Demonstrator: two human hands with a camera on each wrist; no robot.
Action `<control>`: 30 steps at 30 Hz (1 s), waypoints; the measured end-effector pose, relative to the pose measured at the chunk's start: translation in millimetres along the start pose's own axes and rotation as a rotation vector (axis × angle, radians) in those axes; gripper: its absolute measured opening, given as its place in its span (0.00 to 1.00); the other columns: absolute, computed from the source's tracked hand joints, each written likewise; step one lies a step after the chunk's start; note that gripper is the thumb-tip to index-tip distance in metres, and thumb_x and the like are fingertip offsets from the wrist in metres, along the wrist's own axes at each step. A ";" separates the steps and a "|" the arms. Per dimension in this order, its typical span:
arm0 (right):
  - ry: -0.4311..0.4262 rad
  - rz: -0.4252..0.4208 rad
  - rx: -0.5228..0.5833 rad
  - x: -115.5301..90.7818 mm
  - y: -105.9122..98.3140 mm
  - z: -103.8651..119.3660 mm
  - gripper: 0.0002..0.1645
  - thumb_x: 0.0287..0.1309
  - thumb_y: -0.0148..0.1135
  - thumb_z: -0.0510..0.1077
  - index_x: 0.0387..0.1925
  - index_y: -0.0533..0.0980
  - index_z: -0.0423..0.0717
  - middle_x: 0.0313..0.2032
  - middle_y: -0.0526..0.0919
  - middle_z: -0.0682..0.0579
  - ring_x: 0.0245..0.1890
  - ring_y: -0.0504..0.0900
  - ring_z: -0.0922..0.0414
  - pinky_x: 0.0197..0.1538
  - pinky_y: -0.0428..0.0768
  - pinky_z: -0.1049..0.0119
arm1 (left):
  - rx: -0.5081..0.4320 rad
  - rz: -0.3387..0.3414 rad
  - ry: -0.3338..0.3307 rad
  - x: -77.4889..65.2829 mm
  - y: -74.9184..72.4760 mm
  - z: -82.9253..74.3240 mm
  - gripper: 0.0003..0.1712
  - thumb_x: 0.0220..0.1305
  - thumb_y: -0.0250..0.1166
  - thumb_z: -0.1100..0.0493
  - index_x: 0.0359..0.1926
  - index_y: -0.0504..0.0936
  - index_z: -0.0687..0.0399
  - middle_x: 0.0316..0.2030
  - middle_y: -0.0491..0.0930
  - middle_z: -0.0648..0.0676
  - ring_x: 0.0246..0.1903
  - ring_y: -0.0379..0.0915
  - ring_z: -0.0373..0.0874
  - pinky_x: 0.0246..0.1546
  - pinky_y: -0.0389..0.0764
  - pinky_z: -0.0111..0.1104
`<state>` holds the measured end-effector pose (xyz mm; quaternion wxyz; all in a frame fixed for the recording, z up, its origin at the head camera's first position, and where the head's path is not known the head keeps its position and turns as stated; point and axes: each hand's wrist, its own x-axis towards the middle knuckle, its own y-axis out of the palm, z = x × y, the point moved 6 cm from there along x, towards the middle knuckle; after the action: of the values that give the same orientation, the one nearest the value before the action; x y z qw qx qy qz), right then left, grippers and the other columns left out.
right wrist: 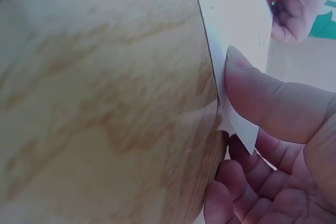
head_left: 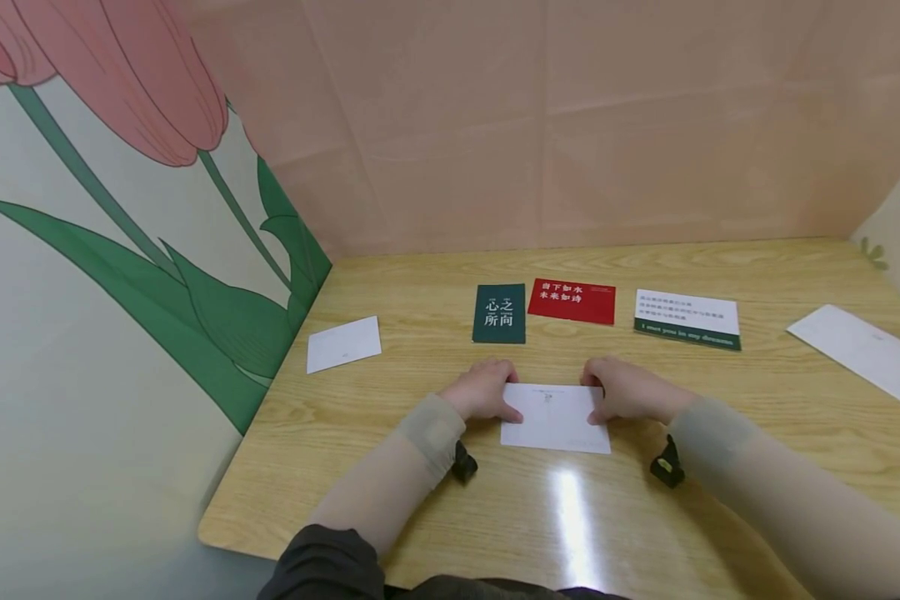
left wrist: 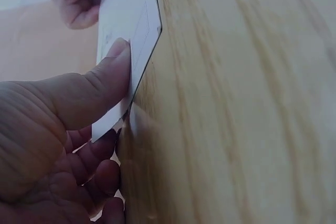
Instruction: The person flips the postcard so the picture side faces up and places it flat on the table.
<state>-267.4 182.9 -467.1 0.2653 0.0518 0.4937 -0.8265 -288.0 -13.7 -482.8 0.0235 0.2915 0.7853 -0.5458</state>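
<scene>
A white postcard [head_left: 555,425] with faint print faces up between my two hands, low over the wooden table. At its left edge my left hand [head_left: 484,390] pinches it, thumb on the top face and fingers underneath. The right edge is pinched the same way by my right hand [head_left: 624,390]. Both wrist views show the postcard [left wrist: 137,22] [right wrist: 236,19] with a thumb flat on it and curled fingers below, near the tabletop. Its underside is hidden.
Behind the hands lie a dark green card [head_left: 499,313], a red card [head_left: 572,302] and a white-and-green card [head_left: 687,319]. One blank white card [head_left: 343,343] lies at left, another [head_left: 862,352] at far right. The table [head_left: 270,500] meets a pink backdrop [head_left: 570,125].
</scene>
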 end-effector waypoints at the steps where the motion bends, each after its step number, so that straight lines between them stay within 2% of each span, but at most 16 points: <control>1: -0.001 0.003 0.006 0.1 0.2 0.2 0.26 0.44 0.77 0.47 0.44 0.74 0.46 0.37 0.76 0.51 0.38 0.72 0.52 0.42 0.73 0.57 | -0.006 -0.001 0.001 0.2 0.0 0.4 0.27 0.49 0.75 0.44 0.48 0.75 0.43 0.42 0.72 0.43 0.43 0.65 0.41 0.47 0.70 0.32; 6: -0.011 0.002 0.003 0.7 0.7 0.0 0.29 0.43 0.77 0.48 0.47 0.75 0.46 0.39 0.78 0.52 0.39 0.73 0.52 0.45 0.74 0.54 | -0.030 -0.011 0.007 1.5 -0.5 1.9 0.23 0.52 0.74 0.47 0.47 0.76 0.43 0.42 0.74 0.42 0.43 0.66 0.41 0.48 0.70 0.33; 10: -0.018 -0.004 -0.003 1.1 1.3 -1.8 0.28 0.44 0.77 0.48 0.47 0.76 0.46 0.40 0.78 0.52 0.40 0.73 0.51 0.47 0.74 0.52 | -0.040 -0.016 0.005 1.9 -0.7 2.5 0.23 0.53 0.74 0.47 0.48 0.77 0.43 0.43 0.76 0.43 0.43 0.66 0.41 0.50 0.70 0.34; 15: -0.016 -0.030 0.027 0.6 1.1 -4.6 0.20 0.50 0.73 0.45 0.44 0.77 0.47 0.38 0.78 0.52 0.39 0.73 0.51 0.44 0.73 0.55 | -0.061 -0.022 0.000 1.0 -0.2 3.6 0.22 0.53 0.74 0.48 0.47 0.78 0.44 0.41 0.77 0.42 0.41 0.68 0.41 0.48 0.71 0.33; 20: -0.017 -0.057 0.071 -1.2 -1.2 -4.7 0.11 0.56 0.69 0.43 0.40 0.78 0.48 0.36 0.78 0.53 0.37 0.73 0.52 0.42 0.72 0.58 | -0.119 -0.039 0.002 0.0 -1.5 5.5 0.12 0.58 0.71 0.50 0.42 0.80 0.44 0.36 0.77 0.42 0.38 0.70 0.41 0.42 0.73 0.32; 25: -0.008 -0.073 0.104 -3.3 -6.0 -3.9 0.09 0.57 0.68 0.44 0.39 0.78 0.49 0.35 0.79 0.53 0.36 0.74 0.53 0.40 0.72 0.59 | -0.175 -0.062 -0.003 -1.4 -7.8 6.8 0.04 0.62 0.67 0.52 0.37 0.82 0.43 0.33 0.77 0.43 0.35 0.71 0.41 0.38 0.73 0.32; 30: -0.030 -0.093 0.117 -3.9 -12.5 -1.7 0.07 0.57 0.67 0.42 0.37 0.77 0.49 0.33 0.78 0.52 0.34 0.74 0.53 0.37 0.72 0.61 | -0.201 -0.078 0.002 -4.2 -15.2 7.6 0.04 0.65 0.64 0.51 0.35 0.82 0.43 0.32 0.78 0.43 0.33 0.72 0.41 0.35 0.74 0.32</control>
<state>-270.5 190.5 -456.8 0.2304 0.0318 0.4427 -0.8660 -294.0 -25.7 -471.6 0.0305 0.2576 0.8468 -0.4643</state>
